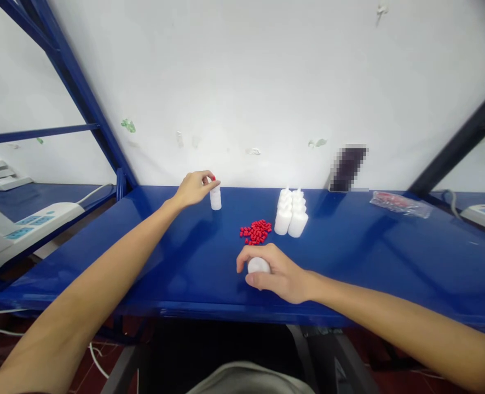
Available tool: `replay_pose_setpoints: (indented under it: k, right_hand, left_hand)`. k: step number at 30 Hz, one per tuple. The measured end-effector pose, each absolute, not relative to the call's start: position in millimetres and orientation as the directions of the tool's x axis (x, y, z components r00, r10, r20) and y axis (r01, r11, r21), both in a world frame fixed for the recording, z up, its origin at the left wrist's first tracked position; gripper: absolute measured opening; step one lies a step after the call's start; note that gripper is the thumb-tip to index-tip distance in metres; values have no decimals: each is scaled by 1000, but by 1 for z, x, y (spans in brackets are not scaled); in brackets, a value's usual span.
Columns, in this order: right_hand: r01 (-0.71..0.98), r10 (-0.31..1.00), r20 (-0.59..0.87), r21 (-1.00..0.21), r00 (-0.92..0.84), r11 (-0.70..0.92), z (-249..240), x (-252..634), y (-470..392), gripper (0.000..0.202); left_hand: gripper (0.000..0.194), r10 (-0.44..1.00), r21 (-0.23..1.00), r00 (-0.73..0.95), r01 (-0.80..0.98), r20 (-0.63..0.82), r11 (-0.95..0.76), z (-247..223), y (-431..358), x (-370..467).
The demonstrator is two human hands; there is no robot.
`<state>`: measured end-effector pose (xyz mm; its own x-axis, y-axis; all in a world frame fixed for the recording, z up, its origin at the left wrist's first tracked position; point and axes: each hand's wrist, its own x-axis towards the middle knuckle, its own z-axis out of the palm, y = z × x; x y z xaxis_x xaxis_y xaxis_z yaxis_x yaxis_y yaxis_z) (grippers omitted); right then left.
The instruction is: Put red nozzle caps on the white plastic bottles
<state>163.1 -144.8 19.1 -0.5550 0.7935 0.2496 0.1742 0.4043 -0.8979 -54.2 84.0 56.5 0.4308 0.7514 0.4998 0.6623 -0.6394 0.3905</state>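
At the back of the blue table, my left hand (pixel 195 187) has its fingers around the red-capped top of a white squeeze bottle (pixel 215 199), which stands upright. Close to the front edge, my right hand (pixel 281 273) is wrapped around another white bottle (pixel 258 266); only its round white end faces me, and the rest is hidden by the hand. Just beyond that hand lies a loose pile of small red caps (pixel 257 232). To their right, several white bottles (pixel 290 214) with pointed tips stand grouped in two rows.
A phone-like dark object (pixel 348 168), blurred out, leans on the wall. A clear plastic bag (pixel 400 204) with red bits lies at the back right. Blue metal posts (pixel 90 98) rise at the sides. White power strips (pixel 33 230) sit on the neighbouring left surface.
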Motion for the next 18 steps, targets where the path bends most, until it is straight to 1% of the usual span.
replay_pose_setpoints:
  k: [2,3,5,7,8,9,10,11,12,13,14,15,18]
  right_hand:
    - [134,821,258,-919,-510,372,17,164,-145,13]
    - [112,837,259,-929,-481,352,17,164,-145,13]
    - [65,867,267,-944,-420,322,15,165,-143,14]
    - [28,890,276,-951,-364,307,15,165,-141,15]
    - [21,898,277,-953,-340,302,15,166,-140,14]
    - [23,906,273,-955,-325,296,15,167,-138,14]
    - [30,911,264,-957,-317,288,16,167,-137,14]
    - [42,913,257,-958,-318,284,17,168,-136,15]
    - [54,912,251,-958,-324,283,18,169,-136,17]
    - [63,909,247,-957,-335,283,19,170,-135,20]
    - [72,907,241,-957,-345,281,19,171,-135,22]
    - [81,906,237,-956,-350,282,20,172,-135,25]
    - [107,912,249,-949,-326,298,22,173,-134,24]
  left_hand:
    - [39,765,407,423,665,486,-626,53,81,-57]
    - [40,763,421,407,656,501,-627,51,78,-58]
    - [40,725,426,346,629,596,-650,49,70,-61]
    - [35,633,347,302,633,713,-692,46,58,-63]
    - [33,577,273,324,643,749,-716,44,51,-62]
    - [31,521,178,392,644,758,-744,41,44,-60]
    - [30,466,72,501,621,729,-781,37,35,-58]
    - [28,407,-34,634,564,657,-825,33,27,-55]
    - [27,346,-120,755,485,557,-866,29,19,-52]
    - [27,301,-170,841,411,449,-895,25,11,-48]
    - [27,290,-177,884,372,366,-911,22,5,-45]
    - [28,302,-150,898,363,319,-920,20,0,-42]
    - [36,393,26,878,402,274,-915,18,-7,-37]
